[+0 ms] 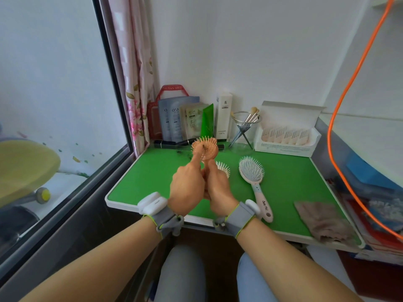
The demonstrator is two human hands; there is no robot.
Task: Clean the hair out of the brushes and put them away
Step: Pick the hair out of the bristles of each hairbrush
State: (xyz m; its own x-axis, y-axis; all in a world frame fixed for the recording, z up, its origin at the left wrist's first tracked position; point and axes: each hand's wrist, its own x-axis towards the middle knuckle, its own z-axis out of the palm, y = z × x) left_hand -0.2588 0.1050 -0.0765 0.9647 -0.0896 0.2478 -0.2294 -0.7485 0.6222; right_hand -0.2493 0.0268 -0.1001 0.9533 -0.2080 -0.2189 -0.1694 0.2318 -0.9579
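Observation:
A round peach hairbrush (207, 147) is held upright above the green table (157, 177), bristles facing me. My right hand (219, 188) grips its handle. My left hand (187, 188) is beside it, its forefinger stretched up against the bristles where a dark tuft of hair (204, 147) sits. A second peach brush (223, 167) lies on the table behind my right hand, mostly hidden. A pale oval brush with a pink handle (253, 175) lies bristles up to the right. A small clump of dark hair (181, 152) lies on the table at the back.
Sachets (174, 118), a green tube (207, 120) and a white box (224, 114) stand along the back wall. A glass holder with makeup brushes (246, 123) and an open white box (287, 134) stand at back right. A brown cloth (322, 221) lies at front right. An orange cable (340, 127) hangs on the right.

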